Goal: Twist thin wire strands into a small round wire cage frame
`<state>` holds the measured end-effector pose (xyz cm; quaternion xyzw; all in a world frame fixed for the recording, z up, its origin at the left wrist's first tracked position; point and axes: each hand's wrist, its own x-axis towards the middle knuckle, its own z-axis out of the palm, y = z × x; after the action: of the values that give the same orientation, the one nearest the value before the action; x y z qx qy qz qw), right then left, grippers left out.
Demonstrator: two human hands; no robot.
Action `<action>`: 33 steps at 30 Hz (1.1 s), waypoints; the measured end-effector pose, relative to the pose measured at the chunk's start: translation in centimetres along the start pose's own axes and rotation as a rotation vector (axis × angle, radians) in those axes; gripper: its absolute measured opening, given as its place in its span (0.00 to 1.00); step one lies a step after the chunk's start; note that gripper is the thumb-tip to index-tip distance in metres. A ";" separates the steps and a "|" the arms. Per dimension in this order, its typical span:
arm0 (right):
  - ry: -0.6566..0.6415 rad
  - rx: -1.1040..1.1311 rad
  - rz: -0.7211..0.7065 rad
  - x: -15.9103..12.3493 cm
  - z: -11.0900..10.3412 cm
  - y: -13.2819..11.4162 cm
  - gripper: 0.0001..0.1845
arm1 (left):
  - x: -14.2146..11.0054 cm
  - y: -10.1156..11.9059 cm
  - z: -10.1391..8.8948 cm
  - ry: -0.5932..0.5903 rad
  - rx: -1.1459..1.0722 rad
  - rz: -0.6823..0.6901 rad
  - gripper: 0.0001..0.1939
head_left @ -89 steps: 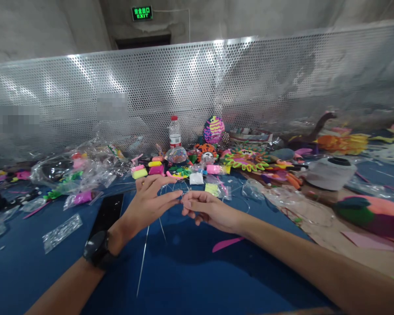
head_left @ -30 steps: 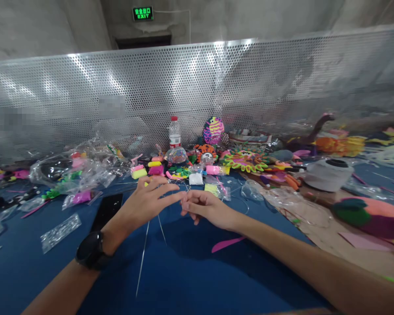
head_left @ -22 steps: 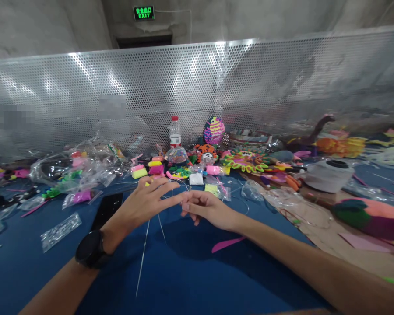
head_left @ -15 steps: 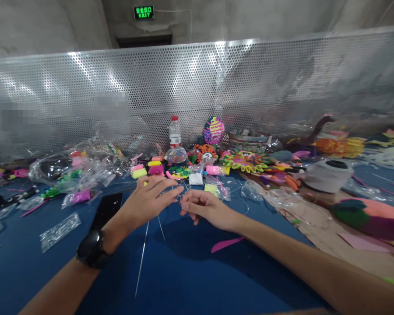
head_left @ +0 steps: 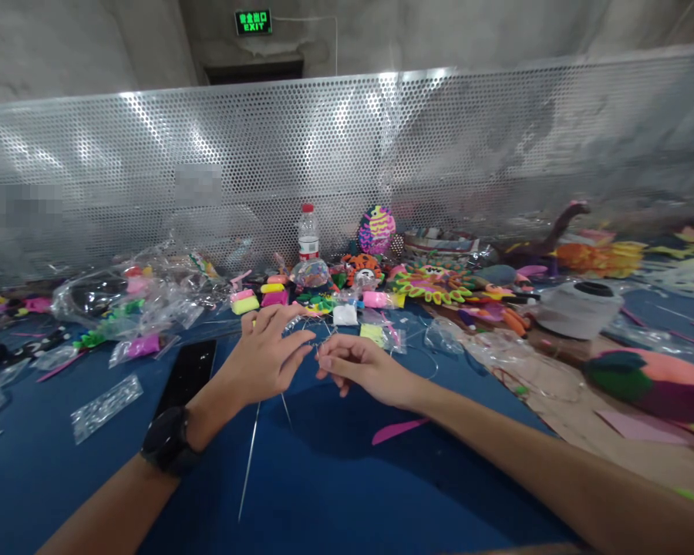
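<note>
Thin silver metal wire (head_left: pixel 250 455), bent into a frame, spans the space between my hands; two long straight legs of it slant down toward the blue tabletop. My left hand (head_left: pixel 269 351) is at its left side, thumb and index finger closing on the wire near the fingertips while the other fingers stretch out above. On the right, my right hand (head_left: pixel 364 366) pinches the wire between thumb and index finger, with its remaining fingers curled. The fingers partly hide the joint where the wires meet. A black watch (head_left: pixel 167 441) is on my left wrist.
A black phone (head_left: pixel 186 374) and a clear plastic sheet (head_left: pixel 106 408) lie left. A magenta strip (head_left: pixel 399 432) is below my right forearm. Behind stand clay packs (head_left: pixel 274 299), a bottle (head_left: pixel 308 235) and clay figures (head_left: pixel 433 281). Cardboard (head_left: pixel 572 416) lies right; a perforated metal screen (head_left: pixel 335 139) rises behind.
My left hand has shifted slightly left and turned, its fingers lifting a little. The right hand and the wire's long legs stay nearly in place.
</note>
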<state>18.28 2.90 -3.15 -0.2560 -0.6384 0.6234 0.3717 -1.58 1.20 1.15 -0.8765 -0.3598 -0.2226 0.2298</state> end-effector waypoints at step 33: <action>0.005 0.010 0.005 0.1 -0.2 -0.2 0.18 | 0.0 0.1 0.6 0.158 -0.012 -0.013 0.07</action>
<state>18.39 3.09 -2.93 -0.2571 -0.6337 0.6270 0.3731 -1.40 1.49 0.71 -0.8553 -0.3448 -0.2945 0.2507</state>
